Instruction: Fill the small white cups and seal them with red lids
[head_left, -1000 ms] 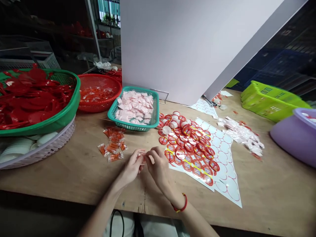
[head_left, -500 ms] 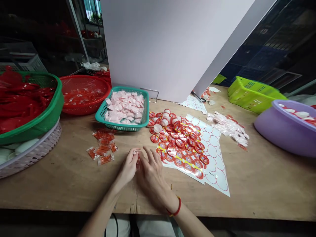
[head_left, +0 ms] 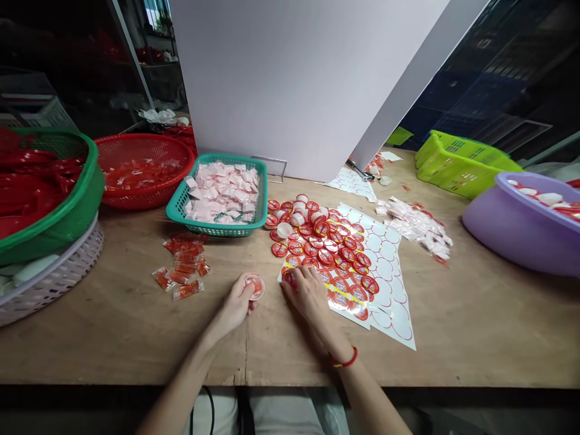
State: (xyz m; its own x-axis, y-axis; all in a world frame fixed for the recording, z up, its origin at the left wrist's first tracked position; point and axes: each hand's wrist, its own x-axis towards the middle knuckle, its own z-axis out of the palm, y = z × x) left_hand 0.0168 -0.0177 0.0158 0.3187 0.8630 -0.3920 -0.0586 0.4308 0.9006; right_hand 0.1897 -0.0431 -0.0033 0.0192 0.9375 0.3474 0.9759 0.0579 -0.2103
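My left hand (head_left: 238, 300) grips a small round clear cup (head_left: 255, 287) with something orange-red inside, its thumb over the rim. To the right, my right hand (head_left: 308, 294) rests with bent fingers on the left edge of a sticker sheet (head_left: 387, 272), over a red piece; whether it grips that piece is hidden. Beyond it lies a pile of red round lids (head_left: 326, 257) with several small white cups (head_left: 284, 230). Orange-red sachets (head_left: 188, 289) lie on the table to the left of my left hand.
A teal basket (head_left: 171, 208) of pale pink packets stands behind the sachets. Red (head_left: 149, 196) and green (head_left: 93, 181) baskets are at left, the green one above a white basket (head_left: 81, 266). At right are clear-wrapped packets (head_left: 419, 228), a lime basket (head_left: 466, 172) and a purple basin (head_left: 512, 232).
My right hand has left the cup and moved right to the sticker sheet. My left hand still holds the cup, now more exposed. The view has shifted slightly.
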